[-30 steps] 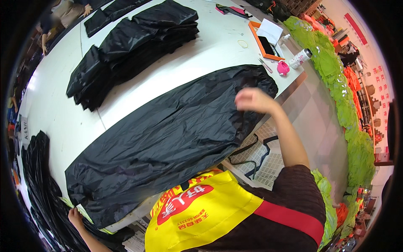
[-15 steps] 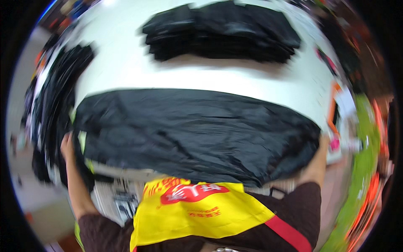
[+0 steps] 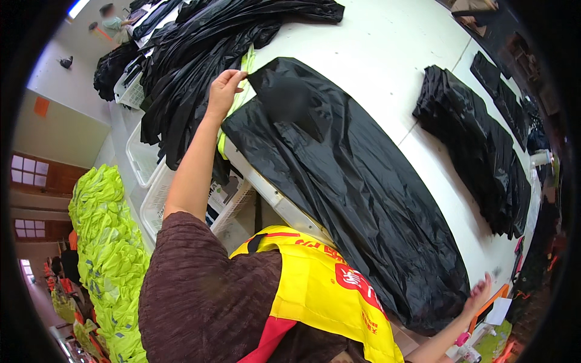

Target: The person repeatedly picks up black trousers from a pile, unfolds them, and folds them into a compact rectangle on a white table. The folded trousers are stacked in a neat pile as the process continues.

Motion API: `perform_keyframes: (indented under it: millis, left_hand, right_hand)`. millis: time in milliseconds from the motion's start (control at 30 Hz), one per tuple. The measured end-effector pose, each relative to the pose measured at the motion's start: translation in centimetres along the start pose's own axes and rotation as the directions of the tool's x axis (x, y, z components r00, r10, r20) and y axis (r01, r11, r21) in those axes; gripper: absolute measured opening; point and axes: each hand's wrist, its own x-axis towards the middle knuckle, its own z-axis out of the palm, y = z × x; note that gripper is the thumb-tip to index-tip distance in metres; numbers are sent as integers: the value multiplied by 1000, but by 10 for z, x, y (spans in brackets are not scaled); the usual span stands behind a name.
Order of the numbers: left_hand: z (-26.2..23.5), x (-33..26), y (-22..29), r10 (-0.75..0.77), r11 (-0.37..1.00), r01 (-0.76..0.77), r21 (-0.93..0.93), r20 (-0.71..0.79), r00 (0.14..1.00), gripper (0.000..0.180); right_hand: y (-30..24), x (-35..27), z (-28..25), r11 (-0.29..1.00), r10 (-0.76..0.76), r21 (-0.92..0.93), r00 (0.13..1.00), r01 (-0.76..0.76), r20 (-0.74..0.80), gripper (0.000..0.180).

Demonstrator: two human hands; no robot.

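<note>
A long piece of thin, shiny black cloth (image 3: 357, 193) lies spread over the table in front of me, with soft creases along its length. At its far left corner my left hand (image 3: 225, 91) is closed, thumb and fingers pinching the edge. Bright yellow-green cloth (image 3: 243, 91) shows beside those fingers. My right hand (image 3: 478, 296) is by the other end of the black cloth, its fingers apart and nothing seen in them. I cannot tell whether it touches the cloth.
Black garments (image 3: 206, 60) heap over the table's left edge above white plastic baskets (image 3: 158, 196). A folded black stack (image 3: 475, 145) rests on the white table (image 3: 369, 66) to the right. Yellow-green garments (image 3: 112, 260) pile at the left. Another person (image 3: 112, 24) stands far off.
The view has turned left, so the cloth now runs diagonally. My left hand pinches its far left corner; my right hand has opened at the right end.
</note>
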Motion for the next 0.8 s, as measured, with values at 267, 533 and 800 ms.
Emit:
perform_keyframes:
  millis: [267,533,800]
  left_hand:
    - [0,4,-10,43,983,-28,-184,77,996,15]
    - [11,-6,-22,244,967,-229,113,-146,959,14]
    - [11,-4,-25,313,950,-306,66,-158,936,11]
  right_hand:
    - [-71,-116,369,962,71,-251,789,107,610,37]
    - [-139,-232,588,413,-249,-137,256,900,934,32]
    - [-145,-263,676,13,-87,-114,115,993,990,37]
